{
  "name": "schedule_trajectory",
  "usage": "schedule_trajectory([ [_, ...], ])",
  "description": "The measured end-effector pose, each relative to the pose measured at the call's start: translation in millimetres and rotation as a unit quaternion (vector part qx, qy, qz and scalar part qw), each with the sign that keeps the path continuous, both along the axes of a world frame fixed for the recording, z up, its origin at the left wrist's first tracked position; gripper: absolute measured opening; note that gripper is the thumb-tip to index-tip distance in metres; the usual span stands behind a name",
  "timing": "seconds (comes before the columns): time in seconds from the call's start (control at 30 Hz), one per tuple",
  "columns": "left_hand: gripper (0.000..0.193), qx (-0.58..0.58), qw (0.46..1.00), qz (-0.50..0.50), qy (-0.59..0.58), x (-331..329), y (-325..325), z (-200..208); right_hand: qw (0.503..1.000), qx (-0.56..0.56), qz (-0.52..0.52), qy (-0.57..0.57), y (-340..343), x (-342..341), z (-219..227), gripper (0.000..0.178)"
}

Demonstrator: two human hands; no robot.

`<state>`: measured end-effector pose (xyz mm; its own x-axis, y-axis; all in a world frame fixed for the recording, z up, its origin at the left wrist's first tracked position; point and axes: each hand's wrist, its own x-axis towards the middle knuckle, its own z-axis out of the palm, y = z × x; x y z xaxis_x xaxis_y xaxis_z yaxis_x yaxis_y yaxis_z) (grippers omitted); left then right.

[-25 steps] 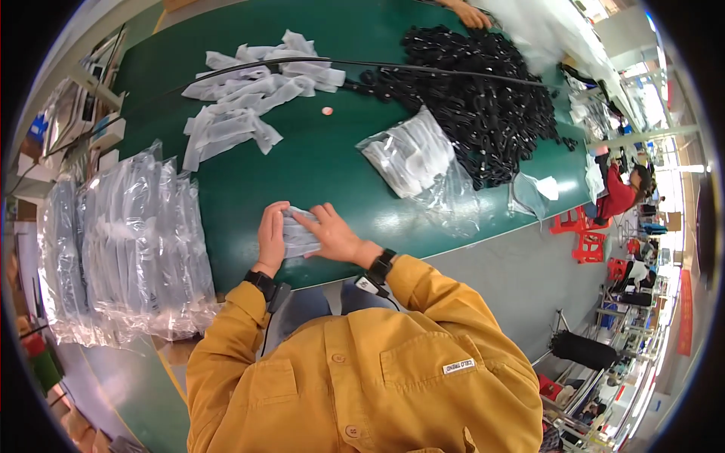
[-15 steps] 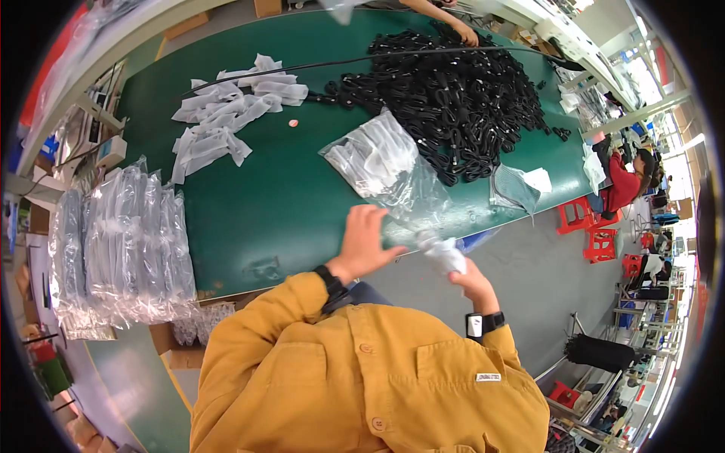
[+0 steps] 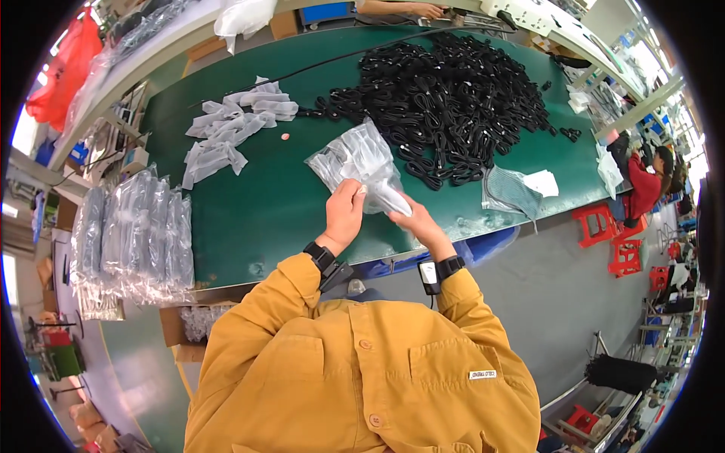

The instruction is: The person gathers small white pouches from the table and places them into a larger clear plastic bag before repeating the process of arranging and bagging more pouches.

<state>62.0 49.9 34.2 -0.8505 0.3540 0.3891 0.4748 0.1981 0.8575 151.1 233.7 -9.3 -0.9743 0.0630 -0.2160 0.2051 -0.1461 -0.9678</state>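
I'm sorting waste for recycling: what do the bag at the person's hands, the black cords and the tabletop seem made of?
Bag: thin, glossy clear plastic film, judging by its creases and see-through sheen.
Black cords: possibly plastic- or rubber-coated, with small bright glints; their cores are hidden.
Tabletop: smooth green surface, perhaps rubber or laminate, reflecting light softly.

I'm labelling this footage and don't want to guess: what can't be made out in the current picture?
All in the head view:
White packet: the end covered by the right hand.
Clear bag at the left hand: its piece count, lost to overlap and glare.
Co-worker's hand: the body is cut off by the top edge.
Cardboard box: right part, behind the yellow sleeve.
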Motion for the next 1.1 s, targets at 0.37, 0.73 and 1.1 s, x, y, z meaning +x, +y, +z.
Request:
schedule_trajectory([
  [0.37,0.014,-0.074,0.958,-0.26,-0.094,64.9,21.8,-15.7,0.975,-0.114,-0.186,-0.039,-2.3,2.8,-11.5,0.062],
  [0.73,0.026,-0.291,0.947,0.112,0.074,-37.0,84.4,-75.6,0.979,-0.077,-0.188,-0.013,-9.6,25.0,-0.6,0.07],
  [1.1,0.045,-0.314,0.924,0.13,0.176,-13.3,59.2,-111.4,0.979,-0.091,-0.179,-0.018,-10.7,19.2,-7.0,0.069],
])
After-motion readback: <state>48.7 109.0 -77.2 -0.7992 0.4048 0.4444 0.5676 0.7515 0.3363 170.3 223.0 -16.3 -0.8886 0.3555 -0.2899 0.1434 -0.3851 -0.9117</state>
